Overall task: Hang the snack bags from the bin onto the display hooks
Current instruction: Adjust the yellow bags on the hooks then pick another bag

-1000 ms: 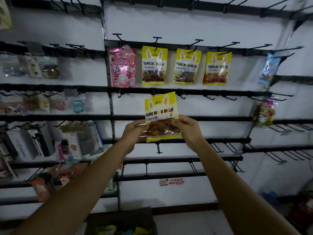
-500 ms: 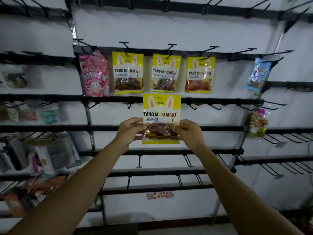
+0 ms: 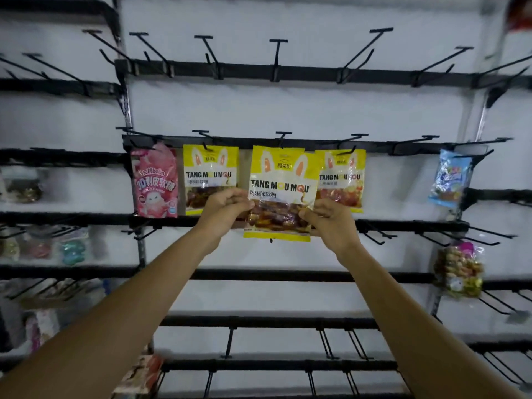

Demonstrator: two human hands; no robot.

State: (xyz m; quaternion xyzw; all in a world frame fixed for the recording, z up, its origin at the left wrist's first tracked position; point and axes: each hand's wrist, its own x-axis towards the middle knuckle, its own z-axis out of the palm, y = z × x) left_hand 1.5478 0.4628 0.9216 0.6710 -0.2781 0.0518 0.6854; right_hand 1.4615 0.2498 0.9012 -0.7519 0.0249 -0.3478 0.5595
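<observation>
Me: White back wall, black rails across it, T-tipped hooks jutting out. Along the middle rail (image 3: 403, 148), from its left end: pink bag (image 3: 154, 181), Chinese print, "bobo" legible, the rest too blurred. Beside it, hung yellow bag (image 3: 211, 171), reads "TANG MOU MOU".

Partner: Hands?

Me: Left hand (image 3: 224, 208) pinches the left edge of the held bag (image 3: 280, 180); right hand (image 3: 331, 223) pinches its right edge. Both grip low, at the clear window. Same brand, "TANG MOU MOU", with "可乐味软糖" beneath and rabbit ears above.

Partner: On the hook yet?

Me: Can't tell for certain. Its top edge sits right at the hook (image 3: 282, 138) at the rail's middle, so I judge this is the threading step. Next move calls for lining the hang hole up with the hook tip, pushing back, then letting go. The hole itself I can't make out.

Partner: Further right?

Me: Right yellow bag (image 3: 344, 180), same brand, partly behind mine. Near the rail's right end, blue bag (image 3: 450, 177), print unreadable. Bin not in view.
</observation>
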